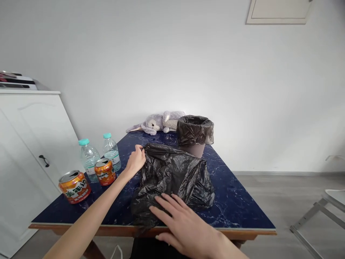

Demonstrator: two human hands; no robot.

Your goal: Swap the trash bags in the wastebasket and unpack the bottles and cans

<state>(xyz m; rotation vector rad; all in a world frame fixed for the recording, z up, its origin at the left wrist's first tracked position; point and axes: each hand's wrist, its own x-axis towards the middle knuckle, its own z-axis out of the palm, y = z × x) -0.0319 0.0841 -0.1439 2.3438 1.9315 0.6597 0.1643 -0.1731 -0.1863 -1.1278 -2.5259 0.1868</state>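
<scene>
A crumpled black plastic bag lies spread over the front middle of the blue marbled table. At the bag's upper left corner, my left hand pinches its edge. My right hand has its fingers stretched out over the bag's lower part, near the table's front edge; the palm is turned down. Just behind the bag stands a small bin with a black liner folded over its rim. The bag hides part of the bin's base.
Two orange drink cans and two clear bottles with teal caps stand at the table's left. A grey plush rabbit lies at the back against the wall. A white cabinet is on the left, a folding metal frame on the right.
</scene>
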